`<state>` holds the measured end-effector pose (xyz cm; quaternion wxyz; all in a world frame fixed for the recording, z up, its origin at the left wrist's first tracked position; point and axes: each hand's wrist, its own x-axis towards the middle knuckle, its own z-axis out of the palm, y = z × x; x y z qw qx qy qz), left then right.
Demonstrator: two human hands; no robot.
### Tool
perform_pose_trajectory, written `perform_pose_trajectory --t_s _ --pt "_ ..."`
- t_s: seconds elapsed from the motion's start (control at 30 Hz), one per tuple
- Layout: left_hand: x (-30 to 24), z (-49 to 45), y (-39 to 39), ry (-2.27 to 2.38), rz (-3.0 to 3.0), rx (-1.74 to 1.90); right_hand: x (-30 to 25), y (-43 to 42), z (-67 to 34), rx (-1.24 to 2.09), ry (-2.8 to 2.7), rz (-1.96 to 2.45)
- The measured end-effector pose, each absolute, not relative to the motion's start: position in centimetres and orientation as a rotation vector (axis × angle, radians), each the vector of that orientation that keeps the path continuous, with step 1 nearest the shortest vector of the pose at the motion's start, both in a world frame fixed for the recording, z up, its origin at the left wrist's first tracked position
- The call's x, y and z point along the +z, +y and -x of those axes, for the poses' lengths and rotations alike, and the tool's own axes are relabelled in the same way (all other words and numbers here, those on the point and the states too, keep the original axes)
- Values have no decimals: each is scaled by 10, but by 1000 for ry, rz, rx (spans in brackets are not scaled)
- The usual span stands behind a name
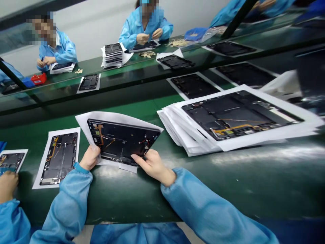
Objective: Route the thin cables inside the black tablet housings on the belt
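Near the centre of the frame, a black device panel (122, 140) with exposed components tilts up above the green worktop (122, 203), a white sheet (109, 116) behind it. The left hand (90, 157) has its grip closed on the lower left edge; the right hand (153, 166) grips the lower right corner, thumb across the front. Right of frame stands a paper-layered stack (243, 115), topped by a similar panel; at left, a second panel (61, 156) lies flat.
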<state>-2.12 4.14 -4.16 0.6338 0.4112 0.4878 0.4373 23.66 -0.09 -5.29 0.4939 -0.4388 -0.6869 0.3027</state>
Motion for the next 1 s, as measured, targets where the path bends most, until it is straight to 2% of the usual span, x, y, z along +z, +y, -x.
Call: perform_pose_trajectory --t_s 0.4,0.57,0.73,1.0 --pt "-42 22 42 1089 -937 1026 -57 -3 -236 666 -1733 1018" --pt "-43 15 43 1103 -855 970 -59 -1 -237 883 -1497 1138" --pt "-40 8 44 1121 -885 959 -68 5 -232 1183 -1194 1072" --pt "-44 11 45 1094 -931 910 -78 10 -231 1265 -1101 1052"
